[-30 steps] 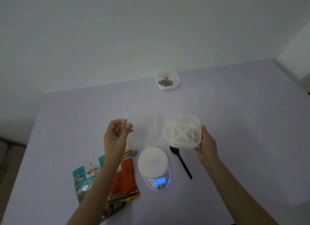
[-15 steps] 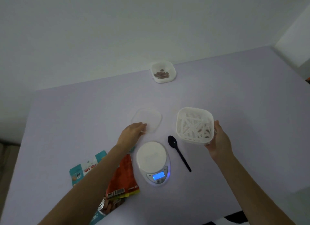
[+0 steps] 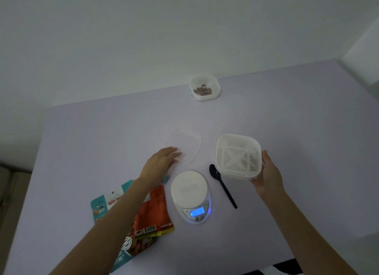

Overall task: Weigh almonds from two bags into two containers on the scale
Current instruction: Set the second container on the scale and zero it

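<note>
So — almonds [image 3: 203, 89] in far white square tub [image 3: 205, 98], half done. My right hand [image 3: 266, 177] grips white slotted container [image 3: 238, 153], not weighed; left hand [image 3: 160, 164] flat on clear plastic lid [image 3: 185, 143].

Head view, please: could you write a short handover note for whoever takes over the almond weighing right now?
Left hand open, fingers flat on the clear lid beyond the scale.
Right hand grips the empty white slatted container, off the scale.
Black spoon right of scale; orange bag and teal bag left.
Done: far container holds almonds.
Left: weigh the second portion.
</note>
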